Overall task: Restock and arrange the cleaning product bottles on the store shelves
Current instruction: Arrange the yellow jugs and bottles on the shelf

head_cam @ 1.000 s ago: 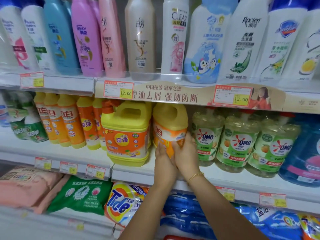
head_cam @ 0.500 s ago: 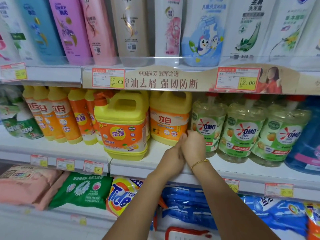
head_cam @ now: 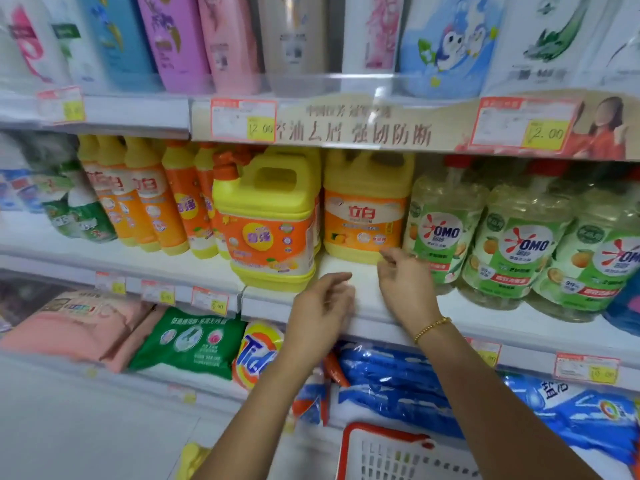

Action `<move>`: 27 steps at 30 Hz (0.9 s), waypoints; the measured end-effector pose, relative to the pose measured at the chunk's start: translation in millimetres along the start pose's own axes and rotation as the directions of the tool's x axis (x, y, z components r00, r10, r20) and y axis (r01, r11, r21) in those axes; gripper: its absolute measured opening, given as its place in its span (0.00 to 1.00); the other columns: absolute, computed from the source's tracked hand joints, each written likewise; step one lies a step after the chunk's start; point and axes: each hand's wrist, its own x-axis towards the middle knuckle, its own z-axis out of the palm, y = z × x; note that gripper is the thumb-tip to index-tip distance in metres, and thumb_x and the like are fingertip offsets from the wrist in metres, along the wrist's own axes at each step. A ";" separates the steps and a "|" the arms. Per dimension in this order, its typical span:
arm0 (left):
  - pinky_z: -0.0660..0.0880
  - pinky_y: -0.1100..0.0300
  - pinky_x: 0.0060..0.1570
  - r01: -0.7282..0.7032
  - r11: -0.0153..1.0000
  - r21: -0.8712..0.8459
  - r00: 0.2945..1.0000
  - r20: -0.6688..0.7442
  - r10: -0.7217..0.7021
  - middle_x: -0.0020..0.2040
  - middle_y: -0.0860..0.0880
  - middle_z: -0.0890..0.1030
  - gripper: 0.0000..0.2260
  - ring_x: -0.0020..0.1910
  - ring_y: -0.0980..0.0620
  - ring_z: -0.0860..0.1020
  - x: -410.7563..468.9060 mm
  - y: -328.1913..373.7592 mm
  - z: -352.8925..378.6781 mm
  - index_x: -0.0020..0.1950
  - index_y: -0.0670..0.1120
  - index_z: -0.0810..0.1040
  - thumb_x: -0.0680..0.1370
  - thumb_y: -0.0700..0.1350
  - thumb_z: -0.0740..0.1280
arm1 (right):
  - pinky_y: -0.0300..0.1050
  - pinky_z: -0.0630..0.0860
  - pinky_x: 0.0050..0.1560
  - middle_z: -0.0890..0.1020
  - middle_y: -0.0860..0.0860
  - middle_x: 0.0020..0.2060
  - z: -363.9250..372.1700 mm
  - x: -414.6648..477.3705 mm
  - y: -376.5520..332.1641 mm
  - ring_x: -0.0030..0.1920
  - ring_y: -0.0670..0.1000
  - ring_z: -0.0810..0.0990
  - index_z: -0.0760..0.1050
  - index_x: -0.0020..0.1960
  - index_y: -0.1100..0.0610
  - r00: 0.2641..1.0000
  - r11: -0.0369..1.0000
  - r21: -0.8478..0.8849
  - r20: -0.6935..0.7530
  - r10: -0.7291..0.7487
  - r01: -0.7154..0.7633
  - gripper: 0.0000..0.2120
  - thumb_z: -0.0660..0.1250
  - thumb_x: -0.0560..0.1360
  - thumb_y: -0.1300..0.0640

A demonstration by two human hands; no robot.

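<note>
Here, the yellow-and-orange detergent jug [head_cam: 365, 209] stands upright on the middle shelf [head_cam: 349, 268], between a bigger handled jug [head_cam: 270, 216] and the green OMO bottles [head_cam: 443, 230]. My right hand [head_cam: 405, 285] hovers just below its lower right corner, fingers loosely curled, holding nothing. My left hand [head_cam: 320, 306] hangs lower, by the shelf edge, relaxed and empty.

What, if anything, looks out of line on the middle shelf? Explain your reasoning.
The smaller yellow jug sits further back than the large yellow jug on its left and the OMO bottles on its right, leaving bare shelf in front. Nothing looks spilled or damaged.
</note>
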 end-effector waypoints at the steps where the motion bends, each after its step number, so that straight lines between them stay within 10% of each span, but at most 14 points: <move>1: 0.75 0.64 0.43 0.021 1.000 0.009 0.999 -0.041 -0.021 0.38 0.51 0.82 0.03 0.40 0.56 0.80 -23.2 -5.8 -17.0 0.45 0.52 0.81 0.77 0.48 0.67 | 0.45 0.72 0.45 0.83 0.56 0.44 3.5 -9.9 -3.7 0.47 0.56 0.79 0.79 0.53 0.60 0.998 0.998 0.019 -0.013 -0.059 0.059 0.08 0.64 0.78 0.58; 4: 0.69 0.61 0.32 0.170 0.981 0.095 0.969 -0.198 -0.149 0.27 0.42 0.74 0.21 0.26 0.55 0.74 -96.8 -29.9 -70.9 0.30 0.43 0.72 0.76 0.56 0.68 | 0.45 0.63 0.35 0.73 0.50 0.27 25.2 -62.6 -20.6 0.32 0.51 0.71 0.70 0.34 0.56 0.965 0.963 0.075 -0.002 -0.261 0.260 0.14 0.66 0.76 0.53; 8: 0.71 0.59 0.36 0.578 0.775 0.256 0.786 -0.429 -0.445 0.30 0.45 0.79 0.16 0.33 0.51 0.80 -186.6 -97.5 -127.7 0.35 0.40 0.75 0.76 0.51 0.69 | 0.44 0.66 0.38 0.73 0.47 0.28 91.6 -155.9 -23.3 0.32 0.45 0.68 0.73 0.34 0.54 0.894 0.960 0.177 0.359 -0.268 0.217 0.12 0.65 0.74 0.50; 12: 0.71 0.56 0.56 0.796 0.424 0.432 0.576 -0.323 -0.751 0.62 0.41 0.77 0.27 0.61 0.42 0.76 -244.5 -167.5 -139.9 0.66 0.41 0.73 0.73 0.54 0.73 | 0.34 0.71 0.41 0.81 0.48 0.43 157.1 -230.9 -26.0 0.40 0.44 0.75 0.77 0.54 0.56 0.538 0.960 0.148 0.843 0.004 -0.239 0.08 0.69 0.75 0.58; 15: 0.70 0.60 0.49 0.802 0.504 0.322 0.572 -0.169 -0.803 0.56 0.43 0.80 0.19 0.53 0.46 0.78 -251.9 -184.7 -121.4 0.61 0.42 0.77 0.75 0.51 0.71 | 0.30 0.71 0.35 0.79 0.46 0.43 185.9 -278.9 -40.3 0.39 0.40 0.73 0.76 0.52 0.50 0.314 0.886 0.131 0.949 0.018 -0.444 0.08 0.67 0.76 0.60; 19: 0.67 0.60 0.41 0.866 0.496 0.064 0.498 -0.024 -0.867 0.37 0.49 0.77 0.10 0.37 0.52 0.73 -238.4 -179.7 -122.3 0.40 0.46 0.77 0.78 0.49 0.65 | 0.39 0.76 0.46 0.78 0.54 0.50 215.3 -314.4 -57.1 0.45 0.48 0.77 0.74 0.62 0.60 0.327 0.795 0.093 0.935 0.137 -0.599 0.17 0.69 0.73 0.60; 23: 0.69 0.61 0.46 0.889 0.453 -0.070 0.457 0.082 -0.885 0.54 0.48 0.82 0.14 0.48 0.55 0.78 -235.0 -167.2 -116.6 0.56 0.43 0.81 0.81 0.50 0.61 | 0.46 0.79 0.45 0.79 0.56 0.46 216.0 -307.7 -64.9 0.43 0.54 0.79 0.78 0.41 0.57 0.319 0.643 0.043 0.892 0.320 -0.765 0.01 0.69 0.71 0.62; 27: 0.65 0.62 0.54 0.865 0.459 -0.202 0.494 0.184 -0.850 0.53 0.52 0.79 0.14 0.46 0.62 0.75 -236.8 -141.8 -102.9 0.59 0.46 0.77 0.83 0.51 0.57 | 0.38 0.76 0.39 0.79 0.57 0.46 201.7 -293.5 -61.6 0.46 0.54 0.79 0.73 0.31 0.54 0.414 0.723 -0.028 0.804 0.426 -0.690 0.12 0.71 0.58 0.46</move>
